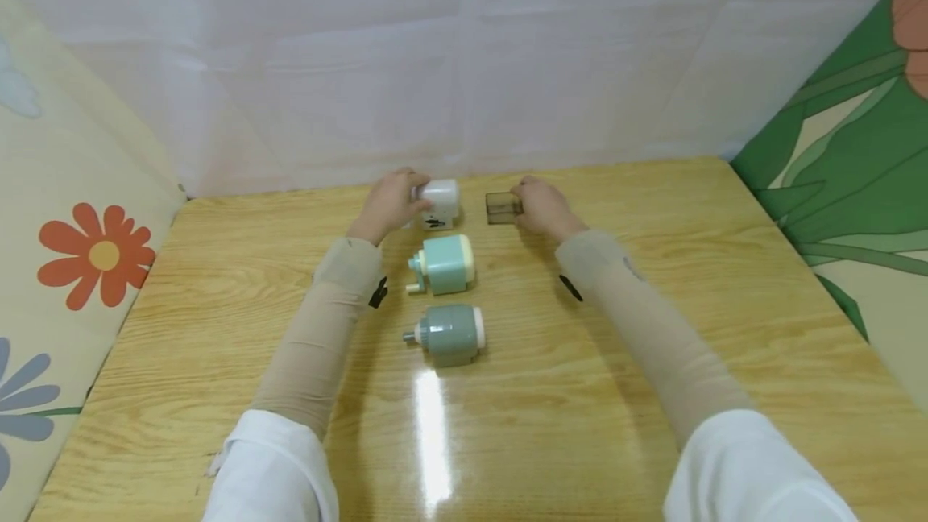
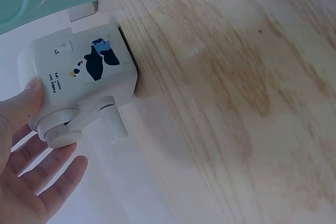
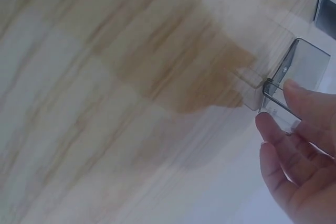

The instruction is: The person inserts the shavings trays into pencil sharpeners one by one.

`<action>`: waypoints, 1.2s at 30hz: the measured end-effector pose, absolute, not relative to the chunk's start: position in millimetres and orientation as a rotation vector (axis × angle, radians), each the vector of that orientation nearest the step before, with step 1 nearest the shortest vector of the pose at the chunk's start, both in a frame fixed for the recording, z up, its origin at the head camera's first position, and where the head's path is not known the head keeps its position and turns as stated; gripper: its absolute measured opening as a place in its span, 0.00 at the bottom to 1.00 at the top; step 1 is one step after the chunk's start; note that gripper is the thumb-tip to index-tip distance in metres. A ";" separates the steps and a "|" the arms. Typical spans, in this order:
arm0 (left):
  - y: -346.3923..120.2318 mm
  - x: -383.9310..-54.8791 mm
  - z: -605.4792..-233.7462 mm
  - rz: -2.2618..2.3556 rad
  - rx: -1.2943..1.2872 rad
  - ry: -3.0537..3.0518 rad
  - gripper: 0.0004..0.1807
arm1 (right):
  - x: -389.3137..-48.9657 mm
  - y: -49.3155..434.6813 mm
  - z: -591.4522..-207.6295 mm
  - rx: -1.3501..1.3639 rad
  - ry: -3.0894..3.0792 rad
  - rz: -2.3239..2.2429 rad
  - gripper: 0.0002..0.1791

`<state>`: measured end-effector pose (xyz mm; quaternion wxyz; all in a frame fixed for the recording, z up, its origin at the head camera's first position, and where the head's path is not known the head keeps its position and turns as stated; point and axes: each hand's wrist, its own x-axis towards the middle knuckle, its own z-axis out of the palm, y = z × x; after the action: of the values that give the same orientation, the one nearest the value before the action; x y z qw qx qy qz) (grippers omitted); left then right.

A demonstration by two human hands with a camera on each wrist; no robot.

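Note:
My left hand (image 1: 393, 204) grips a white crank pencil sharpener (image 1: 444, 198) near the back edge of the table. In the left wrist view this sharpener (image 2: 113, 77) has a panda print on its side, and its crank handle (image 2: 113, 121) hangs by the fingers. To its right, my right hand (image 1: 545, 209) pinches a see-through, smoky shavings drawer (image 1: 499, 209) between thumb and fingers. The drawer (image 3: 311, 62) lies close over the tabletop in the right wrist view, apart from the sharpener.
Nearer me, a light teal crank sharpener (image 1: 445, 266) with a cream front stands in line with a grey-green one (image 1: 451, 330). Behind the wooden table (image 1: 652, 280) hangs a white cloth (image 1: 464, 63). Flower-patterned panels (image 1: 101, 184) flank both sides.

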<state>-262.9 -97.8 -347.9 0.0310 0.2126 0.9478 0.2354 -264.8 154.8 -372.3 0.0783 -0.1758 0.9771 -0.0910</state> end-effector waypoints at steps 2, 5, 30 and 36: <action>-98.3 -262.9 -347.7 0.728 0.656 2.921 0.25 | -264.4 152.3 -371.9 -0.539 2.933 -0.275 0.30; -98.8 -262.9 -347.6 0.729 0.659 2.925 0.26 | -264.4 149.0 -372.0 -0.550 2.943 -0.282 0.29; -100.7 -262.2 -351.0 0.751 0.635 2.926 0.26 | -262.1 135.5 -374.4 -0.512 2.930 -0.338 0.31; -99.0 -261.4 -351.7 0.758 0.631 2.926 0.26 | -262.4 132.9 -374.6 -0.542 2.940 -0.339 0.30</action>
<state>-261.4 -99.0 -351.7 0.0271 0.2044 0.9472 0.2453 -262.4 132.9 -374.6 0.0665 -0.1798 0.9750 -0.1126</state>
